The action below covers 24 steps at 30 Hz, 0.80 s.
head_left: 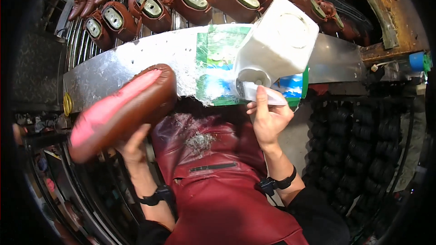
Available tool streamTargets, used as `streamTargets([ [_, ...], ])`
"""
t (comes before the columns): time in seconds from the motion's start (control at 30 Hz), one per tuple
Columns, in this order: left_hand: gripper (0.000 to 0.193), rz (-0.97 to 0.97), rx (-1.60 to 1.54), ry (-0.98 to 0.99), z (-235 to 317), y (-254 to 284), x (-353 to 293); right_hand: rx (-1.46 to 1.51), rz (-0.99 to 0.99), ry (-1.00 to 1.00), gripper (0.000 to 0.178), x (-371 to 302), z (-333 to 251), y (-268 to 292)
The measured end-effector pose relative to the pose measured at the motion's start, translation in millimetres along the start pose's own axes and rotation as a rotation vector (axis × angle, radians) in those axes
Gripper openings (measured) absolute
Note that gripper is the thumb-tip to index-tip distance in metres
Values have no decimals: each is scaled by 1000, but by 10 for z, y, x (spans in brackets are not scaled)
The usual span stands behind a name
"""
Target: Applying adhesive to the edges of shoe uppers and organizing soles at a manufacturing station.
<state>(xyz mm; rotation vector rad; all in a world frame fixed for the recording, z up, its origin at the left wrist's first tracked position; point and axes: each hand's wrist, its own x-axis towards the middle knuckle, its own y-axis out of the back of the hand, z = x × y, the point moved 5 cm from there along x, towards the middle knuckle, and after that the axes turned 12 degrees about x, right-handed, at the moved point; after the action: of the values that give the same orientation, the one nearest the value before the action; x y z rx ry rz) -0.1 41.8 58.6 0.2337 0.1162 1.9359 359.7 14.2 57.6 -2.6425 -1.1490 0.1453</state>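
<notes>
A brown leather shoe point(141, 109), its bottom turned up and coated pink, lies tilted in my left hand point(134, 146). That hand grips it from below, fingers partly hidden and blurred. A white plastic jug point(284, 41) rests tipped on the bench with its mouth toward me. At the mouth, my right hand point(270, 120) pinches a thin whitish piece point(268, 95) between thumb and fingers. I cannot tell what kind of piece it is or how far it reaches into the jug.
A metal-topped bench point(159, 47) carries a green and blue printed sheet point(218, 63) under the jug. Behind it, several brown lace-up shoes point(190, 2) stand on a rack of metal rollers. Dark stacked items point(354, 140) fill a rack at right. A red apron point(218, 190) covers my lap.
</notes>
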Motion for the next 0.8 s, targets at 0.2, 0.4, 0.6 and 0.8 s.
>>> streamTargets([
  [0.2,19,-229,621,-915,-73,-286,-145,548,-53,-616,22,-96,-63,-253],
  [0.4,29,-230,700,-986,-163,-220,-149,466,-513,-540,17,-356,247,-797],
  [0.6,34,-266,735,-996,-85,-207,-163,177,-618,-314,18,-70,409,-1325],
  [0.8,32,-229,695,-1038,-110,-205,-148,163,-580,-351,16,335,660,-1682],
])
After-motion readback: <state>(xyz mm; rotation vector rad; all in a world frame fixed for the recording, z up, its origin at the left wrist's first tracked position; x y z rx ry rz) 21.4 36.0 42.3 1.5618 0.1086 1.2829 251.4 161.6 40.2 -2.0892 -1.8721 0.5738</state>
